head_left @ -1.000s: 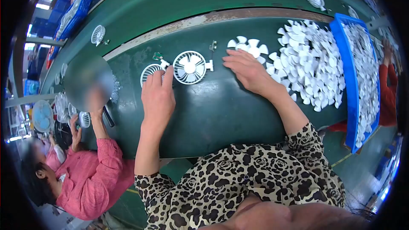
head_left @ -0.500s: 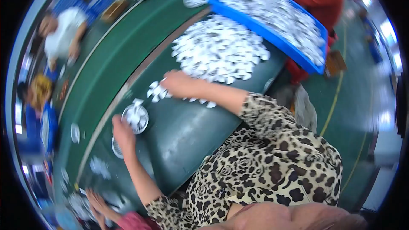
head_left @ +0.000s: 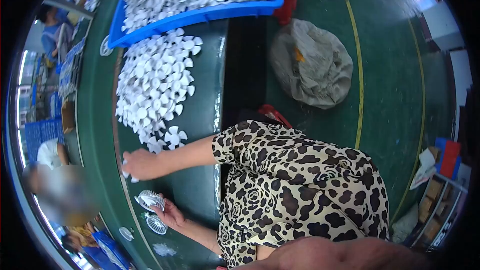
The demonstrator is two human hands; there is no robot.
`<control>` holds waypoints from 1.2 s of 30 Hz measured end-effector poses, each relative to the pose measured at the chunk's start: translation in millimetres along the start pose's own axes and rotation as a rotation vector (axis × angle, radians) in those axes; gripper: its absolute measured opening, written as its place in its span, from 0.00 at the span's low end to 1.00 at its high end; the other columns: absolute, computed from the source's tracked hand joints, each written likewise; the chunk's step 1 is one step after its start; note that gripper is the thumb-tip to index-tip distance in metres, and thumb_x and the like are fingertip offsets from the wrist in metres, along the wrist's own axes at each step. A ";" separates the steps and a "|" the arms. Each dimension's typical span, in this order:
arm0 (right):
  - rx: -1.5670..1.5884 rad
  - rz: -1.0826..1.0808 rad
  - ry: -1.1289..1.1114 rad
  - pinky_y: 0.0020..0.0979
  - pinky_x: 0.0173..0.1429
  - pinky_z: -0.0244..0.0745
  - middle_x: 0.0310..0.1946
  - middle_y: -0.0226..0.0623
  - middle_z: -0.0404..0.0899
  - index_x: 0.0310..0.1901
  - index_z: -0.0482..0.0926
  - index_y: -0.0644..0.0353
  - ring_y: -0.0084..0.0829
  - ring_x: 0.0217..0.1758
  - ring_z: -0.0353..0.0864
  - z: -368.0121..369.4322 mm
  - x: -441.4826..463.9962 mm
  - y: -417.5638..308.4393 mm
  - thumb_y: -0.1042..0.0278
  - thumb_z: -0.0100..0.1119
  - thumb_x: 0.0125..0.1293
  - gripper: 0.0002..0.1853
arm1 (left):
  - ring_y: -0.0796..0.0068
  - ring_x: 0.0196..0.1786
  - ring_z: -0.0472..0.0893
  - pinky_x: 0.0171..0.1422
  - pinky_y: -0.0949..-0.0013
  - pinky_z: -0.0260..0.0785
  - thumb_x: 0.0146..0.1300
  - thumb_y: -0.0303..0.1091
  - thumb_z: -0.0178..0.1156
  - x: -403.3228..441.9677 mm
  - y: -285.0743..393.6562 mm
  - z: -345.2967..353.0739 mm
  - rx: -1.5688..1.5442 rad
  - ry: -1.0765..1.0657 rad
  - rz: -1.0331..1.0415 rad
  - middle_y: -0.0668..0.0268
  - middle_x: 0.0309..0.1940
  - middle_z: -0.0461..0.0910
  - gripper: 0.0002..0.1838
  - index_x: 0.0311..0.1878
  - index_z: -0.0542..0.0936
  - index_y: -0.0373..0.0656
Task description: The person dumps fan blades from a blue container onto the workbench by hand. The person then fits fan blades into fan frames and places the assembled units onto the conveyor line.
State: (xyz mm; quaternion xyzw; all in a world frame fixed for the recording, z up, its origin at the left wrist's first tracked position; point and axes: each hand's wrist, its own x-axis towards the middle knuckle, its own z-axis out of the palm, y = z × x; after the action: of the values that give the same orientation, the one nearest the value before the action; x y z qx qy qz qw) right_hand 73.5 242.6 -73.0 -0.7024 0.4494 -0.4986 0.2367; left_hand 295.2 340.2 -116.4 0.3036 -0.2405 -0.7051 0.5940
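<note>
My left hand [head_left: 171, 214] is closed on the rim of a round white slotted fan grille [head_left: 150, 199], which it holds tilted over the green work surface. A second round white grille [head_left: 156, 224] lies just below that hand. My right hand [head_left: 143, 164] is closed on a small white fan blade [head_left: 132, 176], whose edges show beside the fingertips; the rest is hidden. Above it, two loose fan blades [head_left: 175, 137] lie at the near end of a large heap of white fan blades [head_left: 155, 82].
A blue tray [head_left: 200, 17] full of white blades stands beyond the heap. On the green strip at left lies another round white part [head_left: 126, 233]. Small clear plastic pieces [head_left: 164, 249] lie lower down. A large sack [head_left: 320, 65] stands on the floor at right. Co-workers sit across at left.
The view has turned, so the heap and tray now appear farther left. My left hand has lifted and tilted the grille. My right hand has drawn away from the heap toward it, holding a blade.
</note>
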 end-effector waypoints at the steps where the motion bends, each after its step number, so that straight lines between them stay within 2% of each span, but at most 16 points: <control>1: 0.072 0.000 -0.019 0.48 0.39 0.75 0.36 0.54 0.74 0.33 0.79 0.62 0.51 0.37 0.79 -5.5 -7.2 -6.4 0.69 0.58 0.49 0.09 | 0.52 0.50 0.79 0.49 0.59 0.79 0.68 0.32 0.54 2.4 1.7 -3.1 0.006 0.029 -0.040 0.49 0.52 0.76 0.21 0.61 0.68 0.35; 2: 0.143 0.036 -0.081 0.47 0.40 0.75 0.34 0.54 0.75 0.34 0.80 0.62 0.50 0.37 0.79 -12.5 -14.0 -11.3 0.69 0.58 0.48 0.11 | 0.53 0.50 0.79 0.49 0.59 0.79 0.67 0.32 0.54 3.8 1.3 -6.0 0.059 0.040 -0.021 0.51 0.53 0.76 0.21 0.61 0.68 0.35; 4: 0.284 -0.076 -0.097 0.46 0.40 0.75 0.32 0.51 0.77 0.34 0.81 0.62 0.49 0.34 0.79 -5.5 -24.3 -4.0 0.70 0.58 0.46 0.12 | 0.58 0.50 0.79 0.50 0.59 0.79 0.66 0.32 0.56 3.4 -5.8 9.6 0.186 0.016 0.019 0.54 0.53 0.75 0.22 0.61 0.68 0.35; 5: 0.307 -0.085 -0.116 0.45 0.41 0.75 0.30 0.49 0.80 0.33 0.82 0.62 0.48 0.34 0.79 24.6 -9.7 -4.8 0.70 0.58 0.45 0.12 | 0.59 0.51 0.79 0.50 0.59 0.78 0.66 0.32 0.56 18.3 10.3 -1.5 0.181 0.070 0.036 0.54 0.53 0.75 0.22 0.61 0.68 0.35; 8: 0.409 0.004 -0.270 0.43 0.42 0.74 0.32 0.50 0.81 0.34 0.81 0.65 0.47 0.38 0.80 26.5 -14.2 -10.5 0.69 0.56 0.46 0.13 | 0.63 0.52 0.78 0.52 0.60 0.77 0.66 0.33 0.56 17.6 7.2 18.9 0.276 0.159 0.082 0.56 0.54 0.76 0.22 0.60 0.68 0.34; 10: 0.407 -0.033 -0.270 0.44 0.43 0.74 0.32 0.50 0.81 0.35 0.81 0.65 0.49 0.38 0.80 31.9 -14.2 -8.3 0.69 0.55 0.47 0.13 | 0.64 0.53 0.78 0.52 0.63 0.77 0.66 0.36 0.57 13.0 15.6 19.9 0.403 0.204 0.076 0.58 0.54 0.76 0.22 0.60 0.69 0.36; 13: 0.462 0.019 -0.391 0.42 0.39 0.72 0.30 0.51 0.79 0.35 0.80 0.64 0.48 0.35 0.79 18.2 -14.0 -9.5 0.65 0.56 0.51 0.13 | 0.65 0.53 0.78 0.52 0.59 0.76 0.64 0.35 0.59 10.2 19.4 27.2 0.504 0.350 0.086 0.60 0.53 0.76 0.22 0.60 0.69 0.39; 15: 0.564 0.038 -0.368 0.37 0.36 0.71 0.27 0.47 0.79 0.37 0.78 0.65 0.39 0.31 0.79 16.1 -16.8 -9.4 0.68 0.60 0.49 0.13 | 0.64 0.56 0.76 0.55 0.57 0.74 0.65 0.30 0.56 11.3 28.9 33.1 0.491 0.280 0.055 0.58 0.55 0.75 0.22 0.62 0.67 0.38; 17: 0.571 0.020 -0.386 0.30 0.37 0.73 0.28 0.39 0.80 0.43 0.78 0.65 0.25 0.32 0.78 20.0 -19.6 -3.0 0.72 0.63 0.47 0.18 | 0.63 0.57 0.76 0.62 0.61 0.69 0.64 0.27 0.56 14.6 29.7 44.4 0.488 0.194 0.064 0.56 0.55 0.75 0.23 0.62 0.66 0.34; 18: 0.666 0.100 -0.429 0.27 0.38 0.74 0.30 0.35 0.81 0.45 0.77 0.66 0.20 0.33 0.77 21.1 -20.3 -4.9 0.73 0.63 0.49 0.19 | 0.64 0.56 0.76 0.62 0.63 0.68 0.63 0.27 0.56 18.6 28.4 31.3 0.437 0.171 0.085 0.57 0.54 0.75 0.22 0.60 0.68 0.33; 19: 0.627 0.117 -0.414 0.25 0.36 0.74 0.31 0.32 0.80 0.45 0.78 0.66 0.19 0.32 0.77 19.6 -20.9 -4.5 0.73 0.64 0.50 0.18 | 0.67 0.54 0.77 0.60 0.64 0.69 0.63 0.28 0.57 17.3 24.6 33.2 0.404 0.216 0.099 0.58 0.52 0.76 0.21 0.59 0.69 0.34; 21: 0.722 0.321 -0.376 0.22 0.33 0.73 0.33 0.33 0.79 0.48 0.76 0.66 0.18 0.32 0.77 16.9 -20.6 -8.8 0.71 0.65 0.53 0.20 | 0.73 0.48 0.79 0.54 0.69 0.71 0.64 0.31 0.58 19.3 24.2 26.0 0.363 0.247 0.116 0.63 0.48 0.78 0.17 0.54 0.73 0.36; 22: 0.638 0.352 -0.308 0.21 0.33 0.73 0.34 0.34 0.79 0.50 0.74 0.67 0.18 0.31 0.78 12.5 -19.1 -12.0 0.70 0.65 0.54 0.21 | 0.74 0.46 0.79 0.52 0.69 0.73 0.65 0.33 0.57 18.6 22.8 22.1 0.323 0.256 0.135 0.64 0.47 0.78 0.16 0.53 0.73 0.38; 25: 0.619 0.402 -0.178 0.19 0.32 0.71 0.36 0.35 0.79 0.50 0.74 0.68 0.18 0.30 0.77 4.6 -13.4 -13.4 0.69 0.65 0.57 0.21 | 0.71 0.47 0.80 0.50 0.64 0.77 0.67 0.35 0.55 6.4 32.1 38.0 0.264 0.284 0.143 0.63 0.47 0.78 0.17 0.55 0.72 0.38; 30: 0.638 0.564 -0.185 0.17 0.27 0.64 0.36 0.31 0.79 0.50 0.74 0.68 0.15 0.28 0.73 -6.4 -17.8 -35.8 0.69 0.62 0.60 0.19 | 0.71 0.47 0.80 0.49 0.64 0.78 0.68 0.37 0.54 1.9 38.8 42.6 0.185 0.258 0.141 0.61 0.46 0.78 0.16 0.54 0.72 0.37; 36: 0.710 0.560 -0.174 0.16 0.26 0.62 0.36 0.31 0.78 0.52 0.72 0.67 0.16 0.27 0.73 -2.8 -27.7 -63.8 0.72 0.60 0.61 0.18 | 0.62 0.50 0.80 0.50 0.57 0.78 0.67 0.32 0.53 7.3 63.0 65.0 0.101 0.326 0.005 0.56 0.50 0.77 0.18 0.57 0.69 0.35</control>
State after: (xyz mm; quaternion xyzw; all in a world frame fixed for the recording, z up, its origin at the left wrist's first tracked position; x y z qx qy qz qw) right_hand 93.4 297.7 -35.6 -0.4688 0.4018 -0.4776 0.6251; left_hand 291.5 320.3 -27.8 0.4429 -0.1764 -0.6321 0.6108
